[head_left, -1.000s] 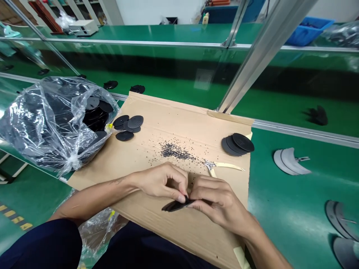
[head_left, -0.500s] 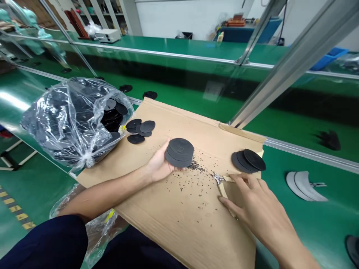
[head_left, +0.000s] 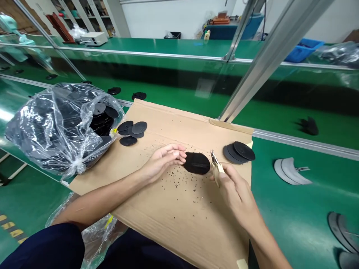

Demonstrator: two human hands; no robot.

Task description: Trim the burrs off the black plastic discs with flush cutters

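My left hand (head_left: 165, 160) has its fingertips drawn together at the left edge of a dark oval disc (head_left: 197, 163), over a brown cardboard sheet (head_left: 157, 203). The disc's upper face looks nearly black and slightly blurred. Just right of the disc, my right hand (head_left: 234, 186) grips a pair of nippers (head_left: 215, 166) with cream handles, its metal jaws pointing up and away from me. Small black clippings (head_left: 176, 183) are scattered on the cardboard below the disc. A pile of black discs (head_left: 239, 152) rests beyond my right hand.
To the left, a clear plastic bag (head_left: 58, 123) bulges with black discs, and several loose discs (head_left: 137, 128) lie beside it. Curved grey pieces (head_left: 291, 172) sit on the green table (head_left: 269, 209) at right. A metal post (head_left: 252, 74) rises behind the cardboard.
The disc in my left hand now shows a darker face and has moved slightly right. My right hand has moved left and up, turning the nippers upright beside it. The view has shifted right.
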